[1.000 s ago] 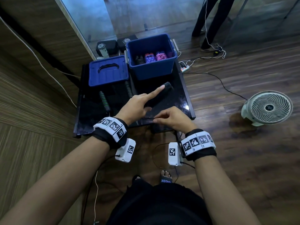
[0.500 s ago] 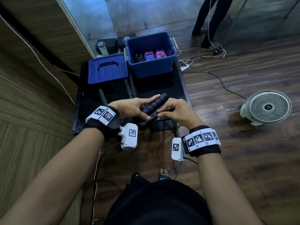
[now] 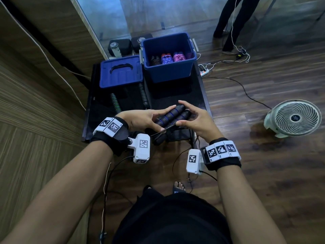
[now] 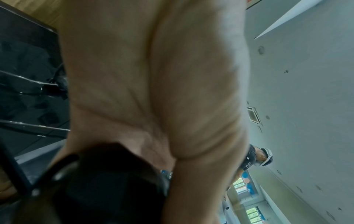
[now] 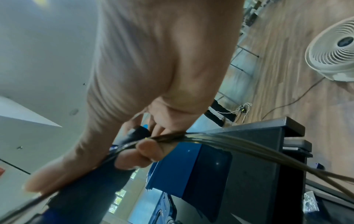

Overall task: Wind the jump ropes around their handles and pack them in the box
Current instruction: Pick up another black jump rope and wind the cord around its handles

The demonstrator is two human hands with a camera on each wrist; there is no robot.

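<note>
Two black handles with blue rings lie side by side just above the black table's near edge, and my left hand grips them from the left. My right hand curls over their far end. Its thumb and fingers pinch a bundle of the thin dark cord against the handle; more cord hangs below the table edge. The open blue box stands at the table's back right with several wound ropes inside. The left wrist view shows mostly palm and one handle end.
The blue lid lies left of the box. Two black-and-green handles rest on the table in front of it. A white fan stands on the floor at right, with cables and a power strip behind. A person's legs are at the back.
My left hand went from pointing over a handle on the table to gripping both handles. My right hand rose from the table edge onto the handles with the cord.
</note>
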